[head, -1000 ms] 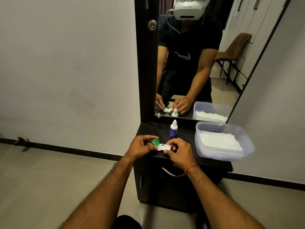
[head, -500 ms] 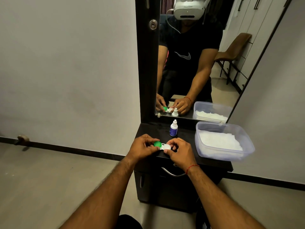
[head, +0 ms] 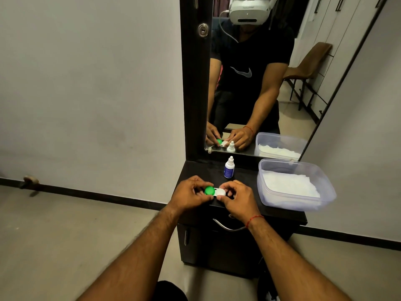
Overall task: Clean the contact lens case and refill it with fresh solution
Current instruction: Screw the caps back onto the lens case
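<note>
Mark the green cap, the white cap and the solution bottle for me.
green cap [head: 209,190]: head view, on its flat top.
white cap [head: 221,192]: head view, on the middle of its top.
solution bottle [head: 229,171]: head view, on the blue label on its body.

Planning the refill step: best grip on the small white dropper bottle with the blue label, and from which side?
Grip the small white dropper bottle round its blue-labelled body, below the narrow cap. It stands upright on the black dresser top with the mirror close behind and the clear plastic tub to its right, so coming from the front looks best.
</note>
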